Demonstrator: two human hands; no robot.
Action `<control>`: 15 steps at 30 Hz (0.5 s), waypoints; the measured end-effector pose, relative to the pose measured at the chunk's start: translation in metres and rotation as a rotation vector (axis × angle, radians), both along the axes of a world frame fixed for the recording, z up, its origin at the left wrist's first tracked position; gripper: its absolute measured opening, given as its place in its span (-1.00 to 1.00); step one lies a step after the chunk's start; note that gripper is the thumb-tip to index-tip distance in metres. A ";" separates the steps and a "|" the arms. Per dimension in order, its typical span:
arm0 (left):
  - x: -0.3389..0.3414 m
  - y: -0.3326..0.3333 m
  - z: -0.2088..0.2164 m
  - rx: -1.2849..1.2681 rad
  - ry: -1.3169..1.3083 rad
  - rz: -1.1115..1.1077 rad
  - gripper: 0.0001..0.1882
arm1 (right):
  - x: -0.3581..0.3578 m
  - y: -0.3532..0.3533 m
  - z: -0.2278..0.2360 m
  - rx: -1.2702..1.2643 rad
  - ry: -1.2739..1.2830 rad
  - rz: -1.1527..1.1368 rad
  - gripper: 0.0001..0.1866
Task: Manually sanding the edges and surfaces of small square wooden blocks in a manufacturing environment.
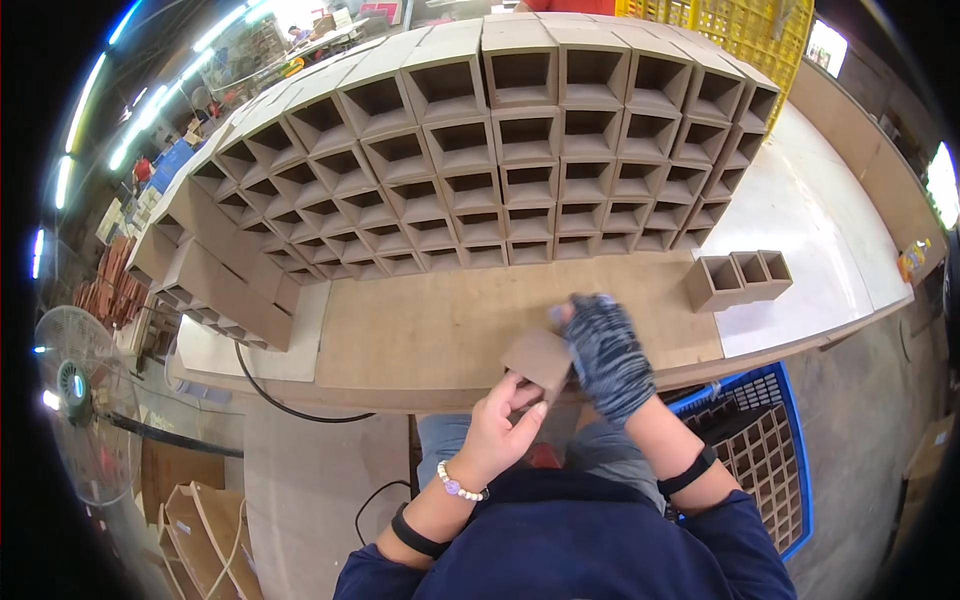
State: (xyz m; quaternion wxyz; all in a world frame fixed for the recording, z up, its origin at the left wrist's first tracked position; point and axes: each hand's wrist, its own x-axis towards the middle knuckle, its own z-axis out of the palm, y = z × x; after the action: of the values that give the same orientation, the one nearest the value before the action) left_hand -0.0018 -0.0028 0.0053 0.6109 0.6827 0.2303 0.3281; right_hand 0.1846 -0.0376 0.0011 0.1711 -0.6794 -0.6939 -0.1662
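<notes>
Brown cardboard makes up the small box [541, 358], which sits just beyond the bare left hand [505, 430], its near end pinched between that hand's thumb and fingers. The gloved right hand [607, 355] is at the box's right side; I cannot tell whether its fingers grip it. Stacked open boxes [527, 155] rise beyond both hands, and three joined boxes [716, 290] stand to the right hand's right.

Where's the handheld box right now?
In the head view, just below centre, the brown box is in the left hand, with the gloved right hand close at its right, by the table's near edge.
</notes>
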 end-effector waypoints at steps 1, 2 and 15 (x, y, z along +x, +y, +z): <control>-0.001 0.000 0.001 -0.097 -0.040 -0.012 -0.67 | 0.009 0.000 -0.001 -0.002 -0.065 -0.095 -0.51; -0.003 0.001 0.003 -0.194 -0.080 -0.026 -0.64 | 0.017 -0.003 0.000 0.053 0.098 -0.154 -0.34; 0.004 -0.005 -0.010 0.436 0.067 0.300 -0.76 | -0.037 -0.006 0.039 0.009 0.163 0.284 -0.62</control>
State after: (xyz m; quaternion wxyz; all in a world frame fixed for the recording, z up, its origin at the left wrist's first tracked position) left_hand 0.0025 -0.0076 -0.0048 0.3858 0.7671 0.2729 0.4339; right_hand 0.1478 -0.0439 0.0396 0.2517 -0.5849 -0.7661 -0.0874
